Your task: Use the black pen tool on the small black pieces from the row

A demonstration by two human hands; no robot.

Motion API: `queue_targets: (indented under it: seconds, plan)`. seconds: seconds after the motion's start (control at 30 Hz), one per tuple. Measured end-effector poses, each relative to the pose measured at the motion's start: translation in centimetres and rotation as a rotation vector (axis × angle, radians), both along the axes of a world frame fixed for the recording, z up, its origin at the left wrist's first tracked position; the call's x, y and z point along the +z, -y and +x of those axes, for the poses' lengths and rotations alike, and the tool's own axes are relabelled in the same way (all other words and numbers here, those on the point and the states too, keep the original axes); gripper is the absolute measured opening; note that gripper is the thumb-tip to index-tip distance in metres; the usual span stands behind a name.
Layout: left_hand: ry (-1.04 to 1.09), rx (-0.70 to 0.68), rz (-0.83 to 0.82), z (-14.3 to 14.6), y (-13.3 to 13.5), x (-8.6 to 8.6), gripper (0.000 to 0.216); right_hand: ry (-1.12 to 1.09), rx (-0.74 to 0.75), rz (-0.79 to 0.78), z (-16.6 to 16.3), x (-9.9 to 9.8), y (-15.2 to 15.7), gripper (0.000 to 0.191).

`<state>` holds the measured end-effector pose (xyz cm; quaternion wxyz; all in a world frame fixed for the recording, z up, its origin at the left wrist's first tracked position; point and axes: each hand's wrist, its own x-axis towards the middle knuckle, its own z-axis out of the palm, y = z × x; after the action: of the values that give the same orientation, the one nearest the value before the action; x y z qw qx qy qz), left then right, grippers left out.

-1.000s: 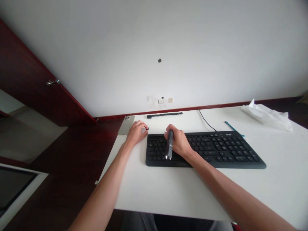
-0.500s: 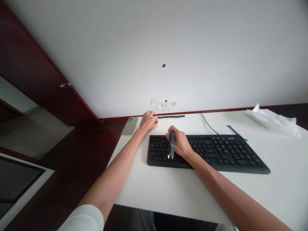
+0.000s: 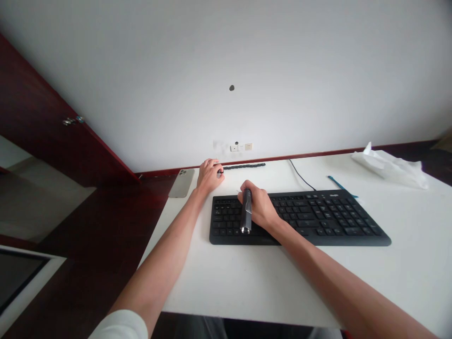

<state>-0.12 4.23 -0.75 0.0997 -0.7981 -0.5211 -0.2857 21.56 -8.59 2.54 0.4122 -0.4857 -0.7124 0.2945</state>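
Note:
My left hand (image 3: 210, 175) is at the far edge of the white desk, pinching a small black piece (image 3: 221, 173) between its fingertips. That piece touches or nearly touches the near end of a straight row of small black pieces (image 3: 244, 165). My right hand (image 3: 259, 205) is shut around a dark metal cylinder (image 3: 246, 212) with a bright end, holding it upright over the left half of a black computer keyboard (image 3: 318, 219). The cylinder's lower end is at or just above the keys. A smartphone (image 3: 181, 183) with a pale back lies to the left of my left hand.
The white desk (image 3: 247, 282) ends at a left edge beside the dark floor. A black cable (image 3: 300, 176) runs behind the keyboard, near a blue strip (image 3: 342, 186). Crumpled white plastic (image 3: 390, 167) lies far right. Wall sockets (image 3: 241, 147) sit above the desk.
My left hand has moved away from the keyboard's corner toward the far edge and the black row, keeping the small piece. My right hand and the cylinder have stayed over the keyboard.

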Motion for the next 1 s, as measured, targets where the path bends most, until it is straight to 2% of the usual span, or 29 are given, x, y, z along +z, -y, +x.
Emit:
queue_targets:
  seconds: [0.7, 0.83, 1.0]
  plan:
    - [0.046, 0.028, -0.023, -0.4, -0.4, -0.3, 0.014, 0.018, -0.013, -0.002, 0.0, -0.1, -0.1, 0.009]
    - [0.066, 0.045, -0.026, -0.1, 0.6, 0.4, 0.025, -0.009, -0.012, 0.008, 0.1, -0.1, -0.1, 0.009]
    - [0.138, 0.006, -0.013, 0.4, 3.2, 2.4, 0.025, -0.098, -0.062, -0.004, 0.3, -0.1, -0.2, 0.011]
